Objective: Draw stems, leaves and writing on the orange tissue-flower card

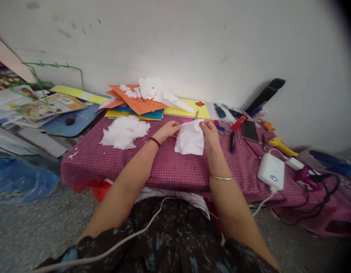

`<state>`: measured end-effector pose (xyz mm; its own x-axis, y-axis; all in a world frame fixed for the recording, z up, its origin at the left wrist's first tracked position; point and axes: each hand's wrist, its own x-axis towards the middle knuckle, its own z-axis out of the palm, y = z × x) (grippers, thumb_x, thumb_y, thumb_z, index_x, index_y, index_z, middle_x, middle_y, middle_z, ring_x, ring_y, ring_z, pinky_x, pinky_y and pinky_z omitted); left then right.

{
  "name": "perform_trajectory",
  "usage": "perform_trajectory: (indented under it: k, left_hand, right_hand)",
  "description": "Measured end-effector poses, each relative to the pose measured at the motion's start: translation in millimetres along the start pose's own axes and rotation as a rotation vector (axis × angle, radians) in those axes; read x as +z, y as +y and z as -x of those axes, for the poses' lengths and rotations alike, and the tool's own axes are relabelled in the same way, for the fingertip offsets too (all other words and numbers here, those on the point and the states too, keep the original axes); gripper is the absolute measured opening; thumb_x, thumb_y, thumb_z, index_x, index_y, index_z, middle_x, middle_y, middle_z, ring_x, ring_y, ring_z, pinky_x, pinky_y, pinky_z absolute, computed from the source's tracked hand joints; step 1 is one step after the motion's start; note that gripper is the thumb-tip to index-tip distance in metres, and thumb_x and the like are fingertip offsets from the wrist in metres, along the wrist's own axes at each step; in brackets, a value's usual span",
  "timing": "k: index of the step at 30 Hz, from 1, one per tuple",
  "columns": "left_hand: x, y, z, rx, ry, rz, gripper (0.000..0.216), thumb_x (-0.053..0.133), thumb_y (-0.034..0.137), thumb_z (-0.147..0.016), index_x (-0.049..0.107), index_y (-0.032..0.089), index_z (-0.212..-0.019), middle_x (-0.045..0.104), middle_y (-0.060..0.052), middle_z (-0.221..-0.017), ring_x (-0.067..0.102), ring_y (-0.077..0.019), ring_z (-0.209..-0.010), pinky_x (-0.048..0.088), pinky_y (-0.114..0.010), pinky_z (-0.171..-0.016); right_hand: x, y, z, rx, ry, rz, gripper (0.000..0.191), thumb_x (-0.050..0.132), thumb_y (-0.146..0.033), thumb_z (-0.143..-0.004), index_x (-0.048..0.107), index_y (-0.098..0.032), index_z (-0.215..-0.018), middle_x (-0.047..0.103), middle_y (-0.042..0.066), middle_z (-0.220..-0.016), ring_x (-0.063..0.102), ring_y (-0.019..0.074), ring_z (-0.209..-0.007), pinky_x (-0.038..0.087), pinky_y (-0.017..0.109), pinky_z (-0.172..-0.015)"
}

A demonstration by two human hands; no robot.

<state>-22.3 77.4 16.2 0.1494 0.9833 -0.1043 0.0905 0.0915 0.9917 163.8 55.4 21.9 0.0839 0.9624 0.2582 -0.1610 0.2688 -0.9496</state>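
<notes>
A white tissue point(190, 139), soft and creased, hangs between my two hands above the checked cloth. My right hand point(211, 134) pinches its upper right corner between thumb and fingers. At its upper left edge is my left hand point(169, 131), the fingers closed on the tissue; their tips are partly hidden. To the left, a loose heap of white tissue pieces point(125, 132) lies flat on the cloth. A pencil tip point(197, 114) shows just behind the held tissue.
Orange paper sheets point(138, 100) with crumpled tissue point(155, 90) on top lie against the wall. A black marker point(232, 142), a phone point(250, 131) and a white power bank point(271, 171) with cables are on the right. A green wire rack point(54, 65) stands at far left.
</notes>
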Motion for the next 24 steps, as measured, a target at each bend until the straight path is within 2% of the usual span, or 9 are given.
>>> perform_trajectory:
  k: [5,6,8,10,12,16,18,21,24]
  left_hand:
    - [2,5,5,0.042,-0.294,0.333,0.033,0.084,0.026,-0.069,0.068,0.011,-0.094,0.076,-0.011,-0.093,0.07,-0.0198,-0.086,0.053,-0.034,-0.087]
    - [3,7,5,0.043,-0.272,0.376,0.03,0.082,0.025,-0.072,0.068,0.01,-0.094,0.076,-0.011,-0.091,0.07,-0.0208,-0.087,0.053,-0.036,-0.088]
    - [7,10,4,0.069,-0.102,0.345,0.016,0.069,0.026,-0.085,0.067,0.012,-0.092,0.075,-0.009,-0.087,0.07,-0.0207,-0.088,0.053,-0.034,-0.086]
    - [15,12,6,0.15,0.108,0.143,0.016,0.054,0.023,-0.095,0.064,0.014,-0.086,0.073,-0.008,-0.083,0.068,-0.0208,-0.091,0.051,-0.031,-0.083]
    - [29,9,12,0.262,0.223,-0.188,0.018,0.05,0.019,-0.096,0.06,0.016,-0.082,0.069,-0.007,-0.081,0.065,-0.0227,-0.093,0.047,-0.03,-0.081]
    - [49,2,21,0.371,0.163,-0.652,0.011,0.05,0.019,-0.096,0.057,0.018,-0.088,0.063,-0.008,-0.078,0.063,-0.0266,-0.089,0.042,-0.033,-0.079]
    - [45,2,18,0.378,0.209,-0.684,0.015,0.047,0.021,-0.098,0.056,0.018,-0.087,0.061,-0.008,-0.078,0.062,-0.0266,-0.087,0.04,-0.033,-0.078]
    - [25,6,4,0.384,0.415,-0.572,0.025,0.044,0.021,-0.1,0.05,0.02,-0.076,0.057,-0.007,-0.077,0.06,-0.0244,-0.088,0.039,-0.032,-0.08]
    - [10,9,-5,0.382,0.47,-0.407,0.034,0.05,0.018,-0.098,0.04,0.021,-0.066,0.049,-0.002,-0.069,0.055,-0.0195,-0.08,0.038,-0.03,-0.077]
  right_hand:
    - [-8,-1,-4,0.022,-0.039,0.035,0.046,0.07,-0.061,-0.064,0.052,-0.026,-0.088,0.062,0.001,-0.076,0.061,0.0197,-0.072,0.047,0.033,-0.062]
    - [-10,2,-7,0.024,-0.011,0.029,0.047,0.07,-0.061,-0.064,0.051,-0.026,-0.087,0.061,0.001,-0.076,0.061,0.0196,-0.071,0.047,0.033,-0.061]
    - [-10,8,-11,0.012,0.069,0.037,0.044,0.068,-0.06,-0.065,0.049,-0.025,-0.084,0.059,0.0,-0.073,0.058,0.0181,-0.069,0.047,0.032,-0.061]
    - [-5,17,-12,-0.005,0.148,0.079,0.037,0.064,-0.055,-0.069,0.048,-0.025,-0.081,0.057,-0.001,-0.073,0.055,0.0162,-0.067,0.046,0.03,-0.061]
    - [3,25,-9,-0.011,0.17,0.145,0.028,0.063,-0.048,-0.073,0.05,-0.024,-0.08,0.056,-0.001,-0.072,0.052,0.0147,-0.066,0.044,0.028,-0.061]
    - [15,34,-3,-0.025,0.1,0.244,0.018,0.061,-0.038,-0.079,0.052,-0.023,-0.079,0.056,-0.002,-0.073,0.051,0.0134,-0.069,0.043,0.026,-0.065]
    - [13,35,-6,-0.032,0.142,0.226,0.018,0.057,-0.04,-0.083,0.049,-0.023,-0.081,0.054,-0.002,-0.075,0.051,0.0136,-0.069,0.043,0.027,-0.065]
    - [6,33,-13,-0.03,0.248,0.184,0.021,0.051,-0.044,-0.087,0.045,-0.024,-0.083,0.051,-0.001,-0.077,0.052,0.0148,-0.071,0.044,0.028,-0.064]
    - [5,31,-14,-0.024,0.222,0.158,0.02,0.055,-0.042,-0.086,0.046,-0.024,-0.082,0.051,0.0,-0.076,0.052,0.0155,-0.071,0.043,0.028,-0.063]
